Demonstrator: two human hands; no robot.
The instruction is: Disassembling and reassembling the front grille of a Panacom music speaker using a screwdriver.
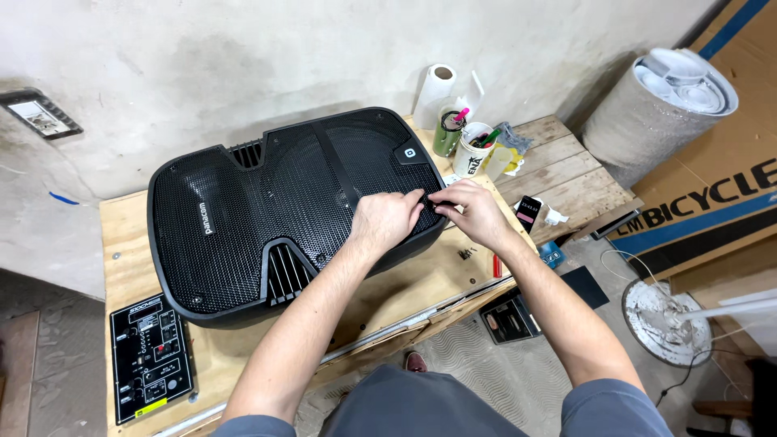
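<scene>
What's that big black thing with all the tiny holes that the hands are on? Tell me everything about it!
It is a large black loudspeaker lying on its back on a wooden table, front facing up. Its front is a metal-looking mesh grille full of tiny holes, set in a rounded plastic-looking shell. Slotted vents sit at the near and far edges, and a small square badge is at one far corner. The left hand rests on the grille near its right edge, and the right hand pinches at that same edge.

Matt black plastic speaker cabinet (243,202), fronted with fine perforated metal mesh. Bare pale plywood tabletop (129,243), smooth, next to rougher grey weathered planks (566,170). Glossy black control panel (150,356). Soft white paper roll (434,93). Rough, stained plaster wall (243,57).
</scene>
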